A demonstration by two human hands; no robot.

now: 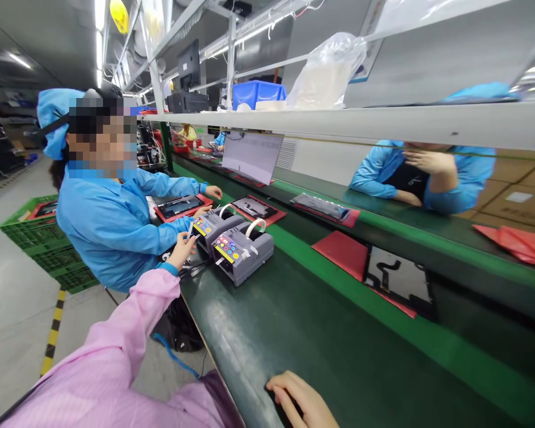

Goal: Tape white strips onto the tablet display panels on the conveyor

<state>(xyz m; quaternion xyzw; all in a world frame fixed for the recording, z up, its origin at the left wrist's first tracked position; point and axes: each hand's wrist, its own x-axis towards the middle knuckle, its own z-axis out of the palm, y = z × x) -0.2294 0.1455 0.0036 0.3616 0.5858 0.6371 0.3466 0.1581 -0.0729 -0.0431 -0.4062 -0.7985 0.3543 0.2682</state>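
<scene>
My left hand point(181, 252), in a pink sleeve with a blue cuff, reaches out to the front of the farther grey tape dispenser point(211, 224). Its fingers are pinched around what looks like a short pale strip of tape point(190, 229). A nearer tape dispenser point(242, 252) stands beside it, with coloured buttons, a yellow label and a white tape roll on top. At the bottom edge, my right hand point(301, 399) rests on the green bench point(289, 333), holding nothing, its fingers loosely bent and apart; part of it is cut off.
A co-worker in blue point(111, 220) sits to the left, hands near the dispensers. Along the green line lie tablet-like panels point(399, 276) on red sheets point(342, 252). Another person point(421, 172) leans on the far side. A shelf point(321, 122) crosses above; green crates point(49, 244) stand left.
</scene>
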